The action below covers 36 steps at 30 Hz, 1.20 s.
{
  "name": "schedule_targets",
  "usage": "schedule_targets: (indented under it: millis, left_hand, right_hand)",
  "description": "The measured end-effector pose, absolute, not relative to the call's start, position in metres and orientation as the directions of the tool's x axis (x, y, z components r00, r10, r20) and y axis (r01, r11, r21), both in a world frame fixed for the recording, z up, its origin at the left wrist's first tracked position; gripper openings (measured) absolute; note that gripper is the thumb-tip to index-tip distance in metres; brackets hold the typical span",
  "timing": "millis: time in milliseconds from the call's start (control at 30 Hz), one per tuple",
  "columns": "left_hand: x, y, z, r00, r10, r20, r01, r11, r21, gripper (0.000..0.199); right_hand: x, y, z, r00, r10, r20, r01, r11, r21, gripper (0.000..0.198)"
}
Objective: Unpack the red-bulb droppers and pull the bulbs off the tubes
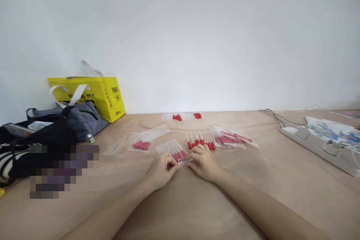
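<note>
In the middle of the table, a clear zip bag (168, 146) holds several pale sticks with red tips (177, 156). My left hand (159, 169) pinches the near left corner of this bag between thumb and fingers. My right hand (206, 163) grips the near right side of the same edge, its fingers bent. Just beyond the right hand lies a row of loose red-tipped sticks (198, 140), their red ends toward me. Part of that row is hidden by the fingers.
Filled bags (229, 139) overlap right of the loose sticks. Another red-filled bag (142, 145) and clear bags (116, 149) lie left. Red pieces (177, 117) rest near the wall. A yellow bag (114, 99), striped bag (81, 120) and black bag (56, 138) stand left; a power strip (317, 148) lies right.
</note>
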<state>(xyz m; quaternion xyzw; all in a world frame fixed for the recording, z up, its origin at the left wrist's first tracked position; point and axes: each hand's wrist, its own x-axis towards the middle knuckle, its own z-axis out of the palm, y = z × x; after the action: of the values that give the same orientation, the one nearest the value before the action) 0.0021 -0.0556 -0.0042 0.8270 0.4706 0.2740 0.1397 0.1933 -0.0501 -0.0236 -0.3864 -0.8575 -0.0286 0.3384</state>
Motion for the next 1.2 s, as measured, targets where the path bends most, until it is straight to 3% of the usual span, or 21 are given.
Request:
schedule_targets:
  millis: [400, 700, 933, 1200]
  left_hand:
    - [0.004, -0.055, -0.006, 0.297, 0.917, 0.265, 0.644, -0.398, 0.654, 0.015]
    - [0.007, -0.052, -0.007, 0.244, 0.939, 0.243, 0.532, -0.339, 0.776, 0.022]
    - [0.008, -0.055, -0.010, 0.343, 0.873, 0.347, 0.543, -0.485, 0.685, 0.018]
    - [0.012, -0.055, -0.017, 0.263, 0.885, 0.384, 0.523, -0.465, 0.714, 0.019]
  right_hand:
    - [0.189, -0.050, -0.025, -0.522, 0.563, 0.641, 0.637, 0.757, -0.145, 0.011]
    - [0.181, -0.045, -0.027, -0.573, 0.410, 0.709, 0.650, 0.755, 0.088, 0.015]
    - [0.181, -0.047, -0.027, -0.581, 0.370, 0.724, 0.620, 0.779, 0.099, 0.019]
    - [0.175, -0.053, -0.023, -0.558, 0.404, 0.725, 0.593, 0.805, 0.008, 0.015]
